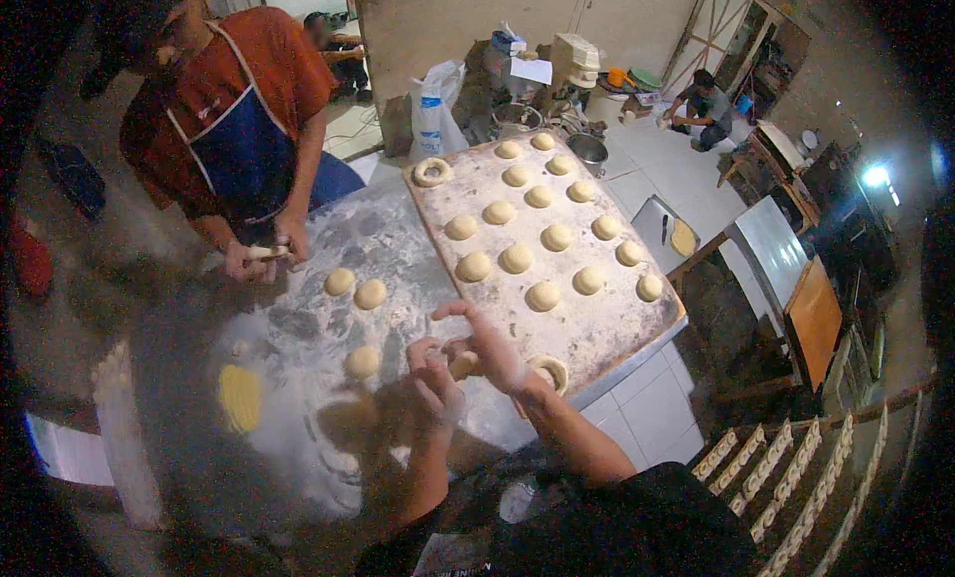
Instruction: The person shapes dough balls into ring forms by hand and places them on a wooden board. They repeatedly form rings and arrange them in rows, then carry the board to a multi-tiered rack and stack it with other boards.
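Note:
Both my hands are together over the floured table (398, 219), holding a small piece of dough (464, 365) between them. My left hand (435, 383) curls its fingers against the dough's left side. My right hand (492, 353) grips from the other side, its forefinger crooked out to the left. A dough ball (363, 363) lies just left of my left hand. Two more dough balls, one of them nearer the co-worker (339, 282), sit farther off. A dough ring (549, 375) rests on the board's near corner, partly hidden by my right wrist.
A large floured board (517, 323) on the right carries rows of dough balls and another dough ring (432, 172). A co-worker in a blue apron (244, 159) handles dough across the table. Yellow filling or dough (239, 398) lies left. Racked rings (786, 468) stand lower right.

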Action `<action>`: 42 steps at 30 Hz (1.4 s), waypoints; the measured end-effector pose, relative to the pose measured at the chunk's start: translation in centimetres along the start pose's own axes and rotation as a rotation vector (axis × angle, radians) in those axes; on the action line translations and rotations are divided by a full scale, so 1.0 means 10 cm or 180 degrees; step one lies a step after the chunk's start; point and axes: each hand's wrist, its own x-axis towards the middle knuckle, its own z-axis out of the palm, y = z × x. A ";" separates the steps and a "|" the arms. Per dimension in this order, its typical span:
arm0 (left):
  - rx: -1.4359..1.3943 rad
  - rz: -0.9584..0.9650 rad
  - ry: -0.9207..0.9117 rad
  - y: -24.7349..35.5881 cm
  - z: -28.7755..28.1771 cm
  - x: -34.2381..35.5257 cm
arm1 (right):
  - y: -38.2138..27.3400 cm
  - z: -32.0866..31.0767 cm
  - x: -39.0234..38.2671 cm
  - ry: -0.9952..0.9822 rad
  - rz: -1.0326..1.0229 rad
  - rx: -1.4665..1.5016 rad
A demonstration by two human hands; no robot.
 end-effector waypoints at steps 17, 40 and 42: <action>0.0342 0.0338 -0.0470 0.37 1.40 -0.08 | 0.02 -1.44 -0.52 -0.0767 -0.0857 0.2190; 0.1416 0.0011 -0.1290 0.41 2.06 -0.19 | 0.12 -2.33 -0.95 0.0537 0.0217 -0.0203; 0.1987 0.0531 -0.1526 0.37 2.03 -0.22 | 0.17 -2.35 -1.04 0.0685 0.1164 0.0011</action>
